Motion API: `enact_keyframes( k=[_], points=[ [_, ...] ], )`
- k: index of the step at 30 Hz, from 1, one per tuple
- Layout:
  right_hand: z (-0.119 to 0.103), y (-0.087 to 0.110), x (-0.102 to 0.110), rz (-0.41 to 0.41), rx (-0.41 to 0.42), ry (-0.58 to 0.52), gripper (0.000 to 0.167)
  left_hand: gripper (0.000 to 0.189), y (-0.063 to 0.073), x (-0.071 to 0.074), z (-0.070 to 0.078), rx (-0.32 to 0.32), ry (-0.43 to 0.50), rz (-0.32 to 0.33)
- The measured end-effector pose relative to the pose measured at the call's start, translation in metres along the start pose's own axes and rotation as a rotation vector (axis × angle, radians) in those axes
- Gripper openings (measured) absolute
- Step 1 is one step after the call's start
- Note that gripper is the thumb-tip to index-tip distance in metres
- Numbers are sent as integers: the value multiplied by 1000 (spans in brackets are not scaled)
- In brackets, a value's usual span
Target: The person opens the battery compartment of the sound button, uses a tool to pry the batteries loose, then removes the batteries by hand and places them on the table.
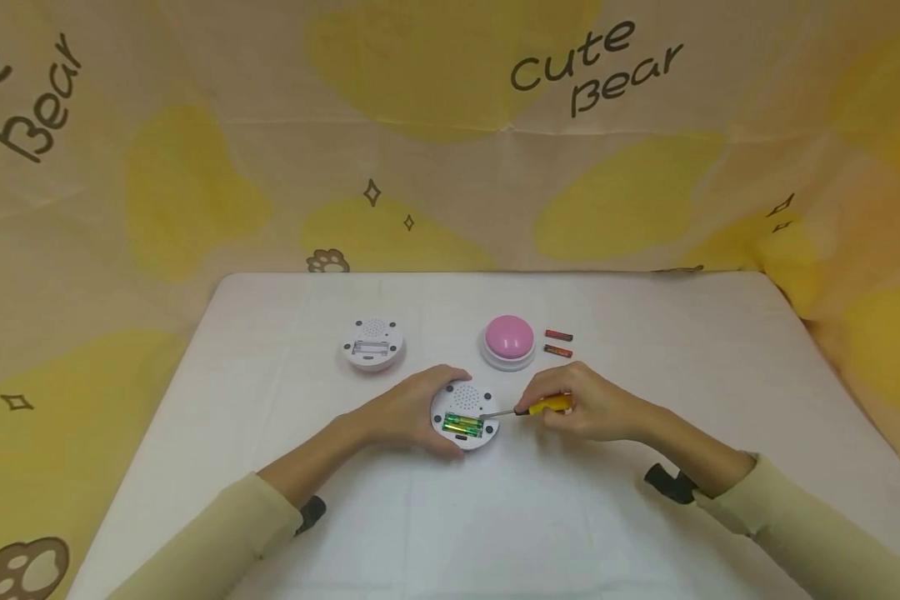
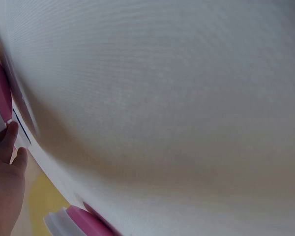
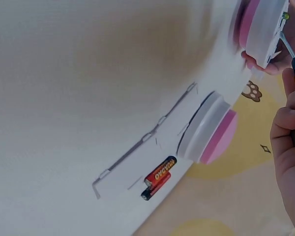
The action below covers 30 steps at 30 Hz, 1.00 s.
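Note:
In the head view my left hand (image 1: 401,412) grips a round white push-button device (image 1: 483,442) by its edge, fingers at the far side and thumb at the near side. The device lies upside down, speaker holes and dark feet facing up. Two green-gold batteries (image 1: 462,424) sit in its uncovered compartment. My right hand (image 1: 596,404) holds a screwdriver (image 1: 551,405) by its yellow and black handle, its metal shaft pointing left. The tip overlaps the right end of the batteries. The right wrist view shows the device's pink underside (image 3: 248,22) toward the table.
Behind my left hand lies a second upturned white device (image 1: 373,343), its battery compartment uncovered. A pink-topped button (image 1: 508,337) stands upright farther back, with two red and black batteries (image 1: 558,335) to its right. All rest on a white-covered table (image 1: 270,375) before a patterned yellow cloth (image 1: 435,150).

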State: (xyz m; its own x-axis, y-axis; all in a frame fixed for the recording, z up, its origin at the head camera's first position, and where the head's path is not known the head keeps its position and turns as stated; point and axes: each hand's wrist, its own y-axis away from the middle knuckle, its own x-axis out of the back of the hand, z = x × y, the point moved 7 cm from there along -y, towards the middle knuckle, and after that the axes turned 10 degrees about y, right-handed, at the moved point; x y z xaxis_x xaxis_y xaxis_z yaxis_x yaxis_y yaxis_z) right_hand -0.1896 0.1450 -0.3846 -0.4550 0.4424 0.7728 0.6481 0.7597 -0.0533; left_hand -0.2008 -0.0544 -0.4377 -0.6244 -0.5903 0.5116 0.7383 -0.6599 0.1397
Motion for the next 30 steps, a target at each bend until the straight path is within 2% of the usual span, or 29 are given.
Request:
enact_keyframes(
  k=[5, 10, 20, 30],
  points=[
    [-3, -1, 2, -18, 5, 26, 27, 95, -4, -2, -4, 31, 52, 4],
    [-5, -2, 2, -35, -2, 67, 27, 99, -6, -3, -6, 50, 39, 16],
    [-9, -6, 5, -49, 12, 169, 26, 99, -9, -2, 2, 11, -20, 40],
    [-14, -10, 7, -78, 43, 263, 26, 99, -15, -9, 0, -11, 40, 30]
  ],
)
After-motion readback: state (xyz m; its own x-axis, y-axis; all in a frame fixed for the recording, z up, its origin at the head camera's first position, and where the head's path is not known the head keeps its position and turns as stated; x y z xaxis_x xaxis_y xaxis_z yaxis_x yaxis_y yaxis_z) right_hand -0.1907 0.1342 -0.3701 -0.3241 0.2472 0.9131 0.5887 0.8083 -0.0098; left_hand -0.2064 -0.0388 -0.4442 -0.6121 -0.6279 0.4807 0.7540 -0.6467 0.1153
